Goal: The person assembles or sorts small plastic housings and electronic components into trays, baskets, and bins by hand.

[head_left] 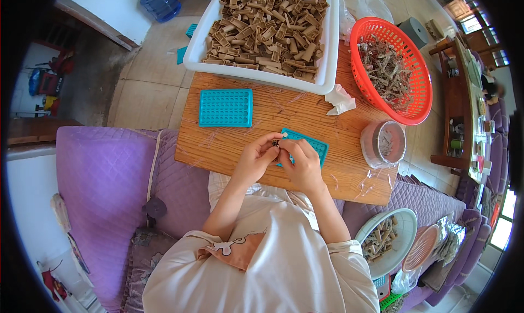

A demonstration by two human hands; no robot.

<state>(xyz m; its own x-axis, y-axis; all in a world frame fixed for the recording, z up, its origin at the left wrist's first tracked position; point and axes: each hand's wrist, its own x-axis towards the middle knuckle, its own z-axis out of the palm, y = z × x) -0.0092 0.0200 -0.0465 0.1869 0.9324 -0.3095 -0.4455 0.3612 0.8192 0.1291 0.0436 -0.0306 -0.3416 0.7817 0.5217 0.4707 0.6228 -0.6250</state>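
Beyond you on the worktop (pixel 218 146) stood a white tub (pixel 262 77), with a red basket (pixel 424 89) and a jar (pixel 374 146) rightward. Your right hand (pixel 305 164) partly covered a blue tray (pixel 318 145). Both it and your left hand (pixel 256 157) pinched a dark piece (pixel 275 143) by the tray's left edge, its long axis seemingly running away from you, though fingers hid which way it pointed.

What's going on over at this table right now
A seated person is pinching a small dark piece between the fingertips of the left hand and right hand, over one turquoise tray. A second turquoise tray lies to the left on the wooden table. Beyond them is a white bin full of brown pieces, with a red basket to its right. What the small piece is, I can't tell.
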